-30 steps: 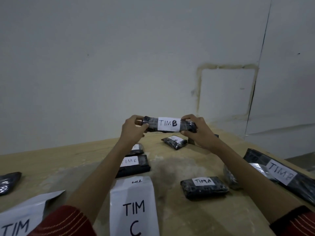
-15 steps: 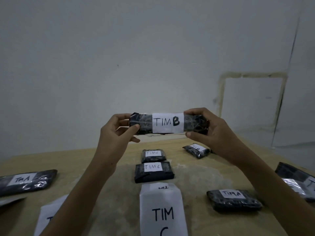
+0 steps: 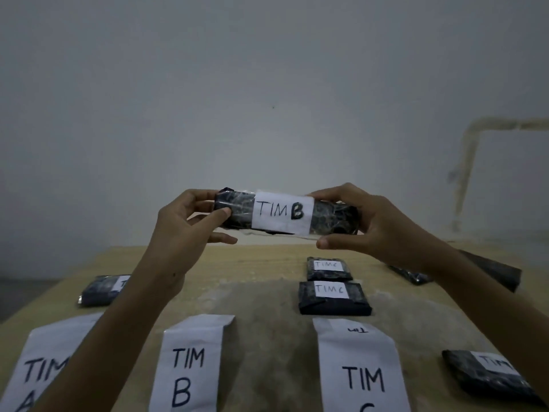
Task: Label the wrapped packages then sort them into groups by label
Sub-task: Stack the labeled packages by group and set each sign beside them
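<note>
**Figure.** Sorting step, viewed from beside the person.

**Step in hand.** The table [image 3: 237, 263] carries paper sheets along its near edge. The held package [image 3: 234, 211], dark-wrapped with a white label reading TIM B, is lifted level above the table's far half. The left hand [image 3: 190, 221] pinches its left end between thumb and fingers. The right hand [image 3: 371, 224] grips its right end, fingers over the top and thumb beneath. Judged from the task, it belongs beyond the TIM B sheet [image 3: 190, 367]. It is best lowered with both hands, kept level and label up, and set in line with that sheet, apart from neighbouring groups.

**Counts.**
- Sheets: 3, namely the TIM A sheet [image 3: 41, 373], the TIM B sheet and the TIM C sheet [image 3: 362, 370].
- Packages: 6 in sight, 1 held and 5 lying on the table.
  - 2 TIM C packages [image 3: 334, 298] lie one behind the other beyond their sheet.
  - 1 left package [image 3: 101, 289] lies beyond the TIM A sheet, its label cut off by the forearm.
  - 1 near-right package [image 3: 487, 379] has its final letter hidden.
  - 1 long package [image 3: 490, 272] lies behind the right forearm, with no label visible.
- Hands: 2.
</note>
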